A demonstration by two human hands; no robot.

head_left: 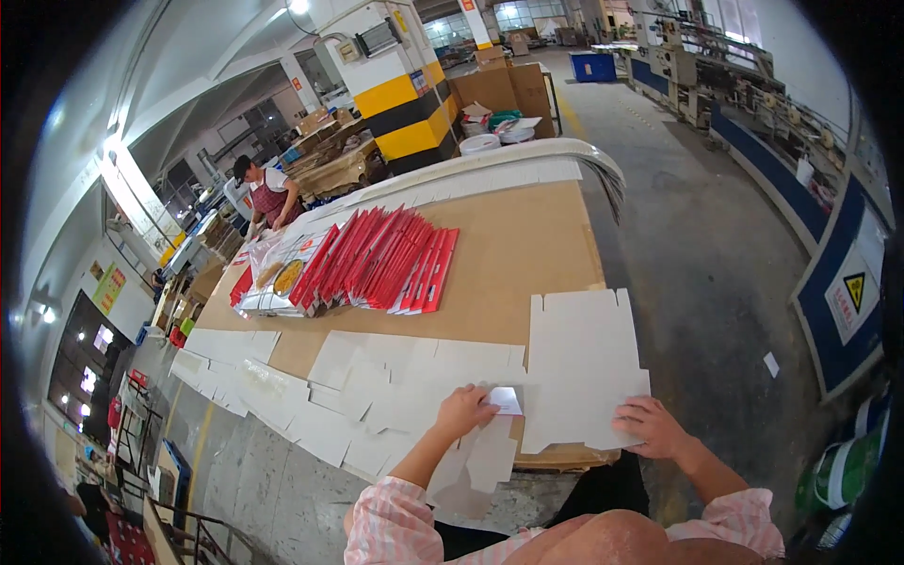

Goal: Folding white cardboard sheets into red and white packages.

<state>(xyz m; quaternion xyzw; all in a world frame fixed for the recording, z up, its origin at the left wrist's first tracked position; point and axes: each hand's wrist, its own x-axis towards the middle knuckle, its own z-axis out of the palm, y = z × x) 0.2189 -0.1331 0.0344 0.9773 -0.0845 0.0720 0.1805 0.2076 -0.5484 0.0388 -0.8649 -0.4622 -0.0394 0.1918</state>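
Observation:
A flat white carton blank (579, 363) with notched flaps lies before me at the table's near right corner. My right hand (650, 427) grips its right edge, with the fingers on top and the thumb not clearly visible. Left of the blank, my left hand (466, 410) is closed on a small glossy white flap (506, 400). Whether that flap belongs to a larger blank cannot be made out. Beneath and beside my left hand, more white carton blanks (433, 363) overlap in a spread layer along the near edge of the table.
Red-and-white folded cartons (395, 259) stand in a leaning row on the brown tabletop (527, 235). Beyond them lies a long curved stack of white sheets (527, 155). A co-worker (271, 193) stands at the far left. Blue-sided machinery (763, 160) lines the right wall.

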